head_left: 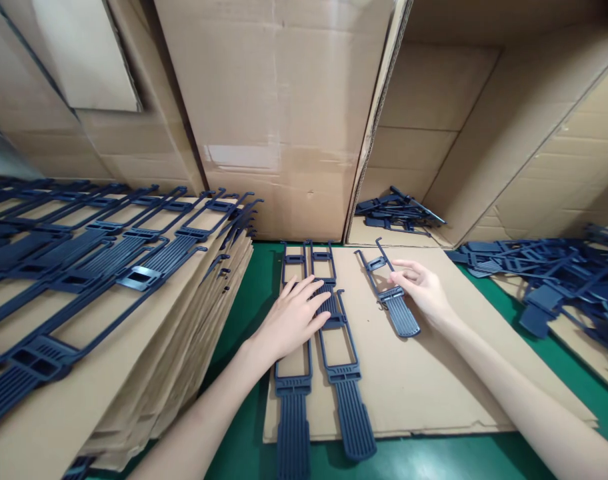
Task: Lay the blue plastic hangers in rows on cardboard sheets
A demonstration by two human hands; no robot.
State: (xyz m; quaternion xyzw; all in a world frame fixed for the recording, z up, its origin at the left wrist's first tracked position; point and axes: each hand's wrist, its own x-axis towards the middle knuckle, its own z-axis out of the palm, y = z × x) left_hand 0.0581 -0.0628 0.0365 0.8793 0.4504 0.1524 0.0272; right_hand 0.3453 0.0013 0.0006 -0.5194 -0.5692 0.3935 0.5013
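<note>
A flat cardboard sheet [434, 380] lies on the green table in front of me. Two long dark-blue plastic frame parts [344, 373] lie side by side on its left half. My left hand [294, 317] rests flat on them, fingers stretched out and together. A third blue part [391, 293] lies at an angle further right. My right hand [421, 290] touches its middle with the fingertips, fingers loosely bent, not wrapped round it.
A tall stack of cardboard sheets [149, 373] topped with several blue parts [109, 253] stands at the left. Loose blue parts are heaped at the right [559, 273]. An open carton [484, 147] on its side holds more parts [397, 210]. Big cardboard boxes [274, 120] stand behind.
</note>
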